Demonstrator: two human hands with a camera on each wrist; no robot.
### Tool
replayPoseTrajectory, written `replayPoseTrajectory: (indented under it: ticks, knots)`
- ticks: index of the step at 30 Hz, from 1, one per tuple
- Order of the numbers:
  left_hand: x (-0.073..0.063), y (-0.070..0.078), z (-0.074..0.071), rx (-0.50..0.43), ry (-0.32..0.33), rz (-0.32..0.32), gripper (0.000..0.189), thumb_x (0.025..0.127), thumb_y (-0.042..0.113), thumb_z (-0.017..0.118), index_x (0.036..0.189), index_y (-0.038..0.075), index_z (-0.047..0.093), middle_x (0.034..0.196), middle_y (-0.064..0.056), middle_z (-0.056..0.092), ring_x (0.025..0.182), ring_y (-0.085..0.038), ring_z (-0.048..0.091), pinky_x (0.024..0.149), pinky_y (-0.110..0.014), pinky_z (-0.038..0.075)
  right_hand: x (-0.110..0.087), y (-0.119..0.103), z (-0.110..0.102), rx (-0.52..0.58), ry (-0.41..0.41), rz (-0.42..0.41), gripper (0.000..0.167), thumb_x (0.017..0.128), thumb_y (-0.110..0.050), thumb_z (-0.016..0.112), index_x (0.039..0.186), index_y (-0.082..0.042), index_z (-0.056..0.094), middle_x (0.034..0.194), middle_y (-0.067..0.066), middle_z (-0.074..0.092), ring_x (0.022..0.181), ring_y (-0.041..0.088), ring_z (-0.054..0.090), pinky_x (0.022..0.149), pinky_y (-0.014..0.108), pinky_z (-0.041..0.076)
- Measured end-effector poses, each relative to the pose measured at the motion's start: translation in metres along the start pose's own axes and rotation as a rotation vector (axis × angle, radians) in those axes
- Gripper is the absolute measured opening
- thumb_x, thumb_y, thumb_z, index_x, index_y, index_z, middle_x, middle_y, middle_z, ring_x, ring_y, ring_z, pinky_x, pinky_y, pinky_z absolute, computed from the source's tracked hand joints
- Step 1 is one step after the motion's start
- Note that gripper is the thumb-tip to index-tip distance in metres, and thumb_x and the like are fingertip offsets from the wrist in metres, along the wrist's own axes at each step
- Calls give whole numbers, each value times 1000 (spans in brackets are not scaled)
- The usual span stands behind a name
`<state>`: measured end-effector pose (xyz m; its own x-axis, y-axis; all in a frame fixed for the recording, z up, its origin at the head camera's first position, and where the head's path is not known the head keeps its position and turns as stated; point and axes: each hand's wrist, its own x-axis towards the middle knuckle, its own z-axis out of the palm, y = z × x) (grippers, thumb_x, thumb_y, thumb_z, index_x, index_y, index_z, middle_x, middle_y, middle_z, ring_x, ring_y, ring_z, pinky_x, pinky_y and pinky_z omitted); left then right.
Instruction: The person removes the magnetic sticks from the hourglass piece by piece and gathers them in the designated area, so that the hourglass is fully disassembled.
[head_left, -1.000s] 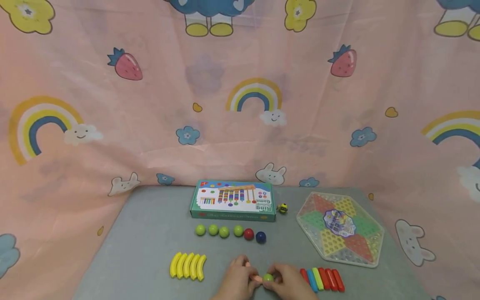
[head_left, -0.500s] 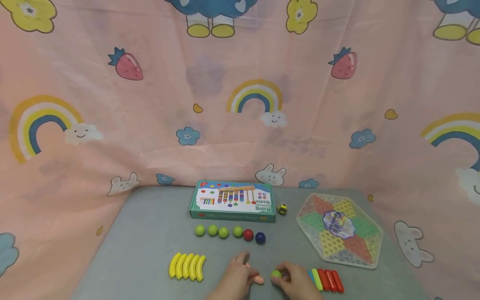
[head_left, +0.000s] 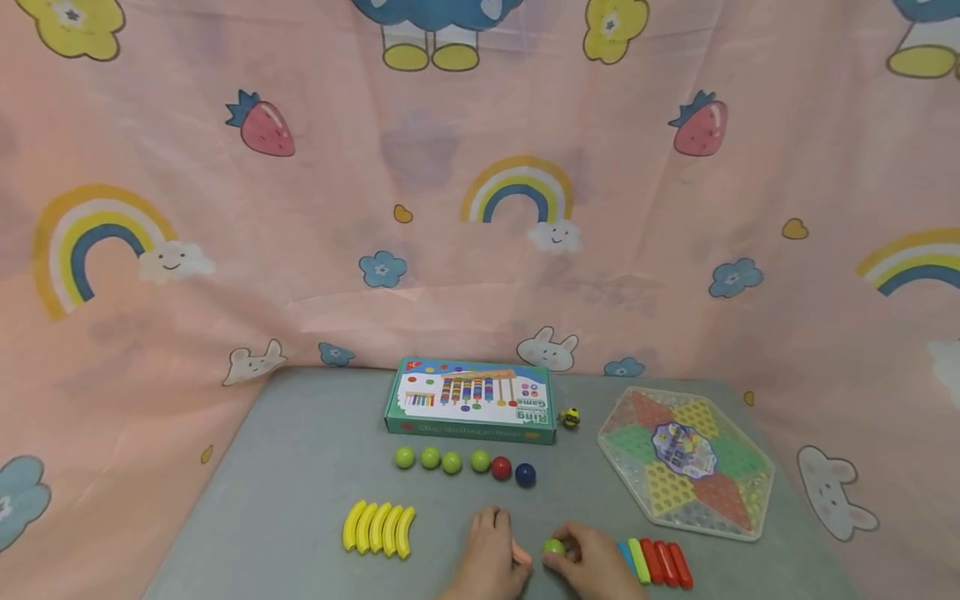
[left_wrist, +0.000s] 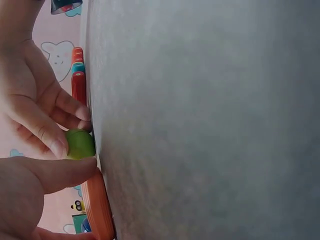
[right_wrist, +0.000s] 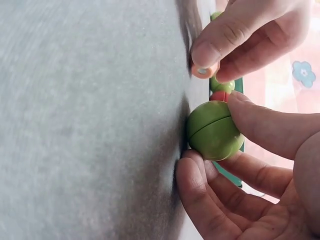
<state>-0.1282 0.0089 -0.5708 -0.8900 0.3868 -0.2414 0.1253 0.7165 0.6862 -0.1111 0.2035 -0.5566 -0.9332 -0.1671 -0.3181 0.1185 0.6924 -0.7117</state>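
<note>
My left hand [head_left: 487, 554] grips an orange ribbed stick [left_wrist: 97, 205] low over the grey table, its thumb along one end. In the right wrist view the stick's round end [right_wrist: 202, 71] shows a pale, shiny centre. To the right, my right hand [head_left: 588, 562] pinches a green ball [right_wrist: 212, 130] between thumb and fingers. A seam line runs round the ball. In the head view a small gap separates the ball from the stick. The right hand hides the left end of a row of coloured sticks [head_left: 660, 563].
Yellow curved pieces [head_left: 378, 529] lie at the left. Behind the hands is a line of green balls [head_left: 451, 462], a red ball [head_left: 501, 468] and a dark blue ball [head_left: 526, 475]. Farther back are a game box [head_left: 471, 402], a bee figure [head_left: 570, 417] and a hexagonal board [head_left: 686, 462].
The green ball, earlier against the orange stick's end, has moved right with my right hand, leaving a gap. My left hand has turned, covering more of the stick.
</note>
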Motion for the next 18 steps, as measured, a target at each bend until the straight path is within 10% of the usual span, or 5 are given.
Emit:
replayPoseTrajectory:
  ticks: [11,18]
  knots:
    - [-2,-7,-4,-20,15,62,64,75,13,84,130,-8,58,128,-21,56,123,-38,50,106,-55,43,0,-2,0,5,0,55,28,87,-29,79,100,-6,70,83,0,65,74,13,59,65,34,51]
    - [-20,-28,-40,-20,94,97,74,69,14,84,137,5,57,136,-10,58,128,-32,52,109,-52,43,1,-5,0,1,-20,130,29,86,-31,79,102,-7,70,83,1,63,75,16,57,68,35,50]
